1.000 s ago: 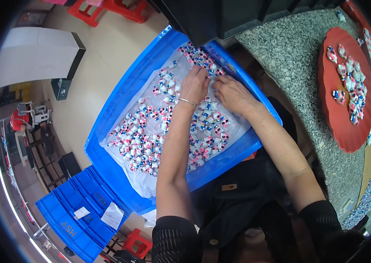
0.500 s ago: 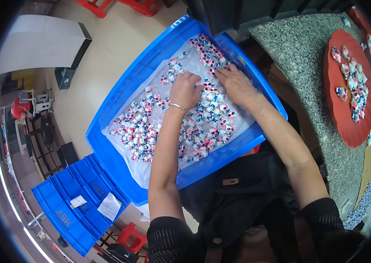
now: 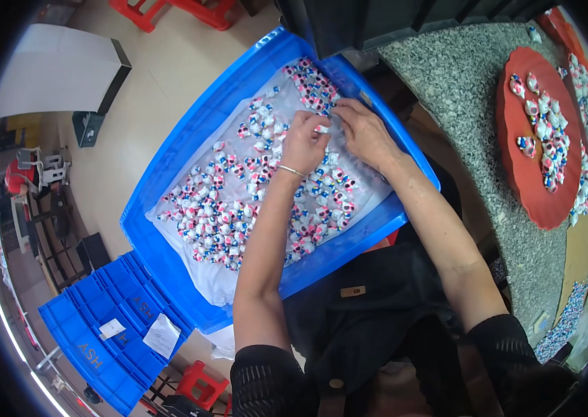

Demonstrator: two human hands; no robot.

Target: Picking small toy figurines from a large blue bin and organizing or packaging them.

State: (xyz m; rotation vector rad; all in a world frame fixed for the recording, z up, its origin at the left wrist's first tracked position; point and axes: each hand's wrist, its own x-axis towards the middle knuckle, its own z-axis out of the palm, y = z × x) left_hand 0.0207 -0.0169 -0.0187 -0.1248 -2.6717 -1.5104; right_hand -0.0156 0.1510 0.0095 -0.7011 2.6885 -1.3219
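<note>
A large blue plastic crate lined with thin white sheeting holds many small white figurines with pink and blue parts. Over the middle of it, my left hand is closed, pinching one small white figurine between thumb and fingertips. To its right, my right hand is bent at the knuckles, its fingers slightly apart. Those fingertips come down beside the dark-eyed figurines grouped at the crate's far end, and nothing shows between them.
On the right, a speckled stone counter carries a red scalloped tray with more figurines, and further ones lie beyond it. A blue crate lid with papers on it is at lower left. Red stools stand on the floor.
My left hand has moved a little right, nearer my right hand, and a white figurine now shows in its fingertips. The whole view has shifted slightly, so the crate and counter appear further left.
</note>
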